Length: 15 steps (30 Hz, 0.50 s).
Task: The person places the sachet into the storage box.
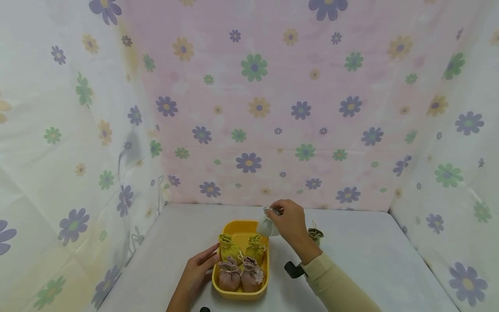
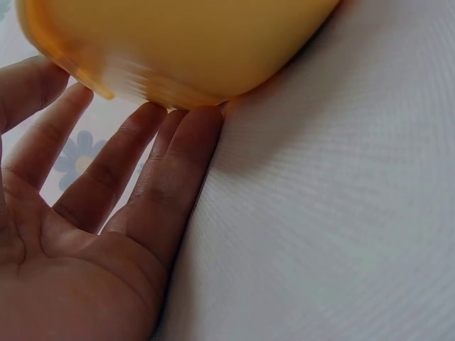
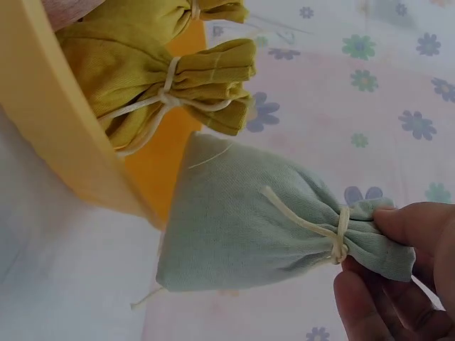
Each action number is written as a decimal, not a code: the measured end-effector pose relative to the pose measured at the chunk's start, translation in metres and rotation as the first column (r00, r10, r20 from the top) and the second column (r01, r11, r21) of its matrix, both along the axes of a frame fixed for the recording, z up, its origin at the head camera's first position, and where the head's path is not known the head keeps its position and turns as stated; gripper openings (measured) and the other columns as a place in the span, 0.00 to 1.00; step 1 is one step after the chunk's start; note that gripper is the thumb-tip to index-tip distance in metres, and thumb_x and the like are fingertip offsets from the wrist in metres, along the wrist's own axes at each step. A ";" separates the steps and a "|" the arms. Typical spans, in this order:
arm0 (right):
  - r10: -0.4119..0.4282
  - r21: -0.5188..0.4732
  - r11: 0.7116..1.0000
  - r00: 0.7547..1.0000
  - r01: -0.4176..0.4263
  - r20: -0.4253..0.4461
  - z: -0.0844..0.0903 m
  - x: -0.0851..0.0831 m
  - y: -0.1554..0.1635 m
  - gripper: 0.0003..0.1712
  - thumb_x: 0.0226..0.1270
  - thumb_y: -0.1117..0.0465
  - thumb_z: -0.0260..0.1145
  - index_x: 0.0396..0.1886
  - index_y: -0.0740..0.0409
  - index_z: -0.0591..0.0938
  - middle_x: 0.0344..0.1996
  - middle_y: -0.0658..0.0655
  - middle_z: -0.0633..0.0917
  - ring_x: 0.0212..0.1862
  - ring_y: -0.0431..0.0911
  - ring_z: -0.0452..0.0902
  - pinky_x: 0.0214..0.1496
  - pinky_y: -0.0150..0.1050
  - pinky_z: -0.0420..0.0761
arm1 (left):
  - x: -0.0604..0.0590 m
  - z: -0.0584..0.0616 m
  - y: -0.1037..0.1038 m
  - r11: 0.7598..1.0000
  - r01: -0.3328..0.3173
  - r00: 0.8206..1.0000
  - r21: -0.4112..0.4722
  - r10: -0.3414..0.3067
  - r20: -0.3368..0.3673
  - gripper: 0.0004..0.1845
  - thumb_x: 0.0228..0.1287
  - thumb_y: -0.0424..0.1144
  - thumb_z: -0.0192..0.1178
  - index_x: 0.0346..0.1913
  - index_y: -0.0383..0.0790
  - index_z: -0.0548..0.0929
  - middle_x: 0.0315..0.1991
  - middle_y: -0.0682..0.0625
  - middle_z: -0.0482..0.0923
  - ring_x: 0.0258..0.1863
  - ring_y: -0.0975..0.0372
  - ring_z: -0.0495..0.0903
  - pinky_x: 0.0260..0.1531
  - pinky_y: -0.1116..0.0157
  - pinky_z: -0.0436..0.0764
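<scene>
A yellow tray (image 1: 238,226) sits on the white table and holds two olive-green drawstring pouches (image 1: 229,247) and two pink ones (image 1: 230,276). My right hand (image 1: 287,221) pinches the tied neck of a pale grey-green pouch (image 3: 249,231), which hangs over the tray's far right rim (image 3: 64,135). The same pouch (image 1: 266,226) shows beside my fingers in the head view. My left hand (image 1: 199,269) lies open with straight fingers (image 2: 174,160) touching the tray's left wall (image 2: 178,42). Another olive pouch (image 1: 315,234) lies on the table right of my right hand.
Floral fabric walls (image 1: 253,108) close in the table at the back and on both sides. A small black object (image 1: 294,269) sits by my right sleeve. White tabletop (image 1: 370,255) stretches to the right of the tray.
</scene>
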State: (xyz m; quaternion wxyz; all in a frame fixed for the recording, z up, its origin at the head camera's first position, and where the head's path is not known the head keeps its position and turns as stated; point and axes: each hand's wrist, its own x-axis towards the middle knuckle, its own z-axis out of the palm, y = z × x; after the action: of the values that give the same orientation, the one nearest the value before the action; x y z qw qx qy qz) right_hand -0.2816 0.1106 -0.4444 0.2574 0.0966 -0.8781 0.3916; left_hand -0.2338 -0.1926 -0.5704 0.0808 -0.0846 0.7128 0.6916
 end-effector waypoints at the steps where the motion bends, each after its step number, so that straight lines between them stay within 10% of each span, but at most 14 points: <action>1: 0.011 0.002 1.000 1.000 -0.011 -0.002 0.000 -0.001 -0.001 0.07 0.63 0.53 0.78 0.36 0.49 0.90 0.33 0.48 0.87 0.34 0.39 0.85 0.35 0.35 0.88 | 0.000 -0.001 0.000 1.000 -0.001 1.000 -0.001 0.001 0.002 0.34 0.64 0.55 0.71 0.71 0.49 0.79 0.70 0.34 0.74 0.56 0.57 0.84 0.47 0.57 0.90; 15: 0.163 0.017 0.985 0.967 -0.170 0.193 0.019 -0.014 -0.028 0.03 0.65 0.54 0.77 0.32 0.45 0.91 0.29 0.44 0.89 0.33 0.38 0.83 0.34 0.34 0.86 | 0.000 -0.003 0.001 1.000 -0.012 1.000 -0.009 0.012 -0.013 0.31 0.66 0.54 0.70 0.70 0.50 0.79 0.69 0.36 0.76 0.56 0.57 0.85 0.45 0.56 0.90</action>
State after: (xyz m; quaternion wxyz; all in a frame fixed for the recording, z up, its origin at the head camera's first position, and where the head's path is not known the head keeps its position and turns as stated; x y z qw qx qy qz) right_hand -0.2952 0.0827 -0.4252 0.1365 0.1364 -0.8940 0.4043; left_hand -0.2341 -0.1917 -0.5735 0.0716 -0.0845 0.7159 0.6894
